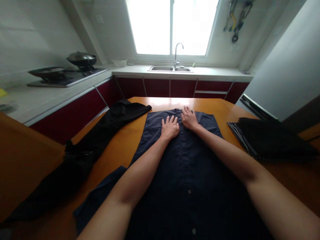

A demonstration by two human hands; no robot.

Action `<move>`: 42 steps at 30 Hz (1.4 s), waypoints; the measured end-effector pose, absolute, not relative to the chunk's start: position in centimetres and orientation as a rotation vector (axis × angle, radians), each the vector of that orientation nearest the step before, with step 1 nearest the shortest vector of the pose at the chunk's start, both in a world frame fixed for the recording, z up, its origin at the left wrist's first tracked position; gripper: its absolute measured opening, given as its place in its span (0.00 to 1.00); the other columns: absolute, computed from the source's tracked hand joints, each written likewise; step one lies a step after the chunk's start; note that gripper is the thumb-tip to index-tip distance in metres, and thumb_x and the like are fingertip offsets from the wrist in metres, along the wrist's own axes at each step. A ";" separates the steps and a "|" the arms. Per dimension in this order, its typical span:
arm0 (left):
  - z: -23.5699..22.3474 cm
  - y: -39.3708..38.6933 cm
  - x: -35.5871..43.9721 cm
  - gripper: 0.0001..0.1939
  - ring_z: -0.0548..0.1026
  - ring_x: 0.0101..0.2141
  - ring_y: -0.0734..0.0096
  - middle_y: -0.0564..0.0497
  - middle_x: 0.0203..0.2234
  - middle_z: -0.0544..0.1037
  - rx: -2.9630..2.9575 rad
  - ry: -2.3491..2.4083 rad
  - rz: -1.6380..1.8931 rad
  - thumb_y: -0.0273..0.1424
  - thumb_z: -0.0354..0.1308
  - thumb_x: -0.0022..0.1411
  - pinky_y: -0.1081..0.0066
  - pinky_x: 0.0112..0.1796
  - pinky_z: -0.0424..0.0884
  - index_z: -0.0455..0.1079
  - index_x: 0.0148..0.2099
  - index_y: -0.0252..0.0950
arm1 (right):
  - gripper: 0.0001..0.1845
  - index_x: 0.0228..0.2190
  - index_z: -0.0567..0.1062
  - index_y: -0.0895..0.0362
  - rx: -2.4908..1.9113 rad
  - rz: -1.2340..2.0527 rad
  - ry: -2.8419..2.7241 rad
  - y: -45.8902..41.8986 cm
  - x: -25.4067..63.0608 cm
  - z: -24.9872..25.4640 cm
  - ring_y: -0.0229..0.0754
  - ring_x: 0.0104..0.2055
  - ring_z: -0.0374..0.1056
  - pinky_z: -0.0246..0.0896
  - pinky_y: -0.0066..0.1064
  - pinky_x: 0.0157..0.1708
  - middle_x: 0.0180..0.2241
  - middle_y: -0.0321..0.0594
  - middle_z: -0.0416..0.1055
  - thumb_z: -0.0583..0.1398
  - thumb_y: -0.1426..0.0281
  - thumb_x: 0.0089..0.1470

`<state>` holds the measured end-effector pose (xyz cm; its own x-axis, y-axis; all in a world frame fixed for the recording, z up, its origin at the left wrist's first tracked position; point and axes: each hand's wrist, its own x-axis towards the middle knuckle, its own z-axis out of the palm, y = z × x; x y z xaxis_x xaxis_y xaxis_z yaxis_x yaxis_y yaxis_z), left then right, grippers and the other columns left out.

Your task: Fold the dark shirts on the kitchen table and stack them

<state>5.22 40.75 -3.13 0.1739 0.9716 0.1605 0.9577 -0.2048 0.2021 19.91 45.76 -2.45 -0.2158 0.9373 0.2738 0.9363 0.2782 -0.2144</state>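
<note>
A dark navy button-front shirt [185, 160] lies spread out on the wooden table [160, 101], its hem at the far side and its button strip running down the middle. My left hand [170, 128] rests on the cloth left of the strip, fingers spread. Just across the strip, my right hand [189, 118] lies on the fabric near the hem, its fingers stretched out. Neither hand grips anything. Two pale buttons show closer to me. Part of the shirt's near end is dark and hard to make out.
Black clothing [100, 140] lies crumpled along the table's left edge. A stack of folded dark clothes [270, 140] sits at the right. Beyond stand a counter with a sink [162, 68], a stove with a lidded wok [81, 59], and a fridge [282, 60] at the right.
</note>
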 end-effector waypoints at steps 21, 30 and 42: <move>-3.3 41.1 5.2 0.29 0.51 0.69 0.50 0.50 0.71 0.54 2.389 1.947 0.404 0.37 0.38 0.72 0.41 0.66 0.46 0.56 0.72 0.42 | 0.34 0.69 0.54 0.56 -1.555 0.107 -2.482 40.2 26.7 -3.6 0.47 0.74 0.35 0.32 0.50 0.70 0.73 0.43 0.41 0.43 0.55 0.69; -3.1 41.3 5.3 0.30 0.50 0.70 0.50 0.50 0.71 0.54 2.360 1.945 0.368 0.38 0.37 0.72 0.41 0.66 0.46 0.55 0.72 0.41 | 0.34 0.69 0.55 0.63 -2.102 0.136 -2.099 43.5 32.4 -1.1 0.53 0.74 0.38 0.33 0.57 0.69 0.72 0.53 0.44 0.41 0.58 0.69; -2.9 41.4 5.1 0.29 0.51 0.69 0.50 0.49 0.71 0.54 2.390 1.945 0.357 0.38 0.36 0.73 0.42 0.66 0.47 0.55 0.72 0.41 | 0.39 0.71 0.50 0.55 -1.640 0.169 -2.429 24.8 26.2 -3.4 0.45 0.74 0.36 0.34 0.46 0.71 0.72 0.41 0.41 0.43 0.49 0.66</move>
<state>5.11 41.44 -2.93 0.1874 0.9704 0.1522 0.9612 -0.2130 0.1750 26.25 24.84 -3.41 -0.3616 0.9264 0.1056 0.9028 0.3761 -0.2084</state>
